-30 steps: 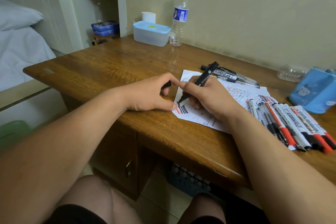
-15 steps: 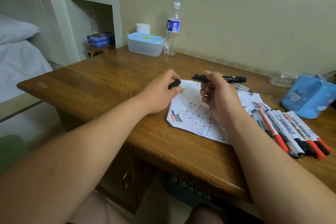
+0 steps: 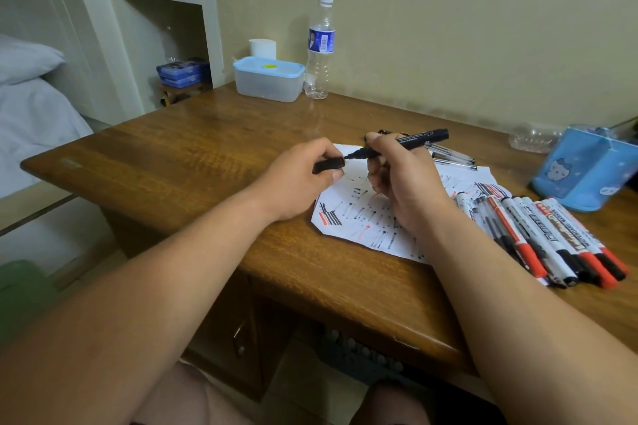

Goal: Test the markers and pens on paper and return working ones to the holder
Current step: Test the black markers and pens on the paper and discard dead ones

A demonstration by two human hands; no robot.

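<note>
My right hand [image 3: 400, 179] grips a black marker [image 3: 419, 140] held level above the paper, its bare tip pointing left. My left hand [image 3: 303, 179] pinches the marker's black cap [image 3: 328, 164], whose open end sits just left of the tip. Under both hands lies a white paper [image 3: 359, 217] covered in black and red test strokes. Several markers with red and black caps [image 3: 542, 238] lie in a row to the right of the paper. A blue holder [image 3: 583, 172] stands at the far right. A few clear pens [image 3: 452, 157] lie behind my right hand.
The wooden desk [image 3: 172, 155] carries a lidded plastic box [image 3: 269, 79] and a water bottle [image 3: 320, 48] at the back by the wall. A crumpled clear plastic piece [image 3: 531, 138] lies left of the holder. A bed and shelves stand to the left.
My right hand lifted the marker off the paper and turned it level, tip pointing left. My left hand raised the cap until it sits just left of the tip.
</note>
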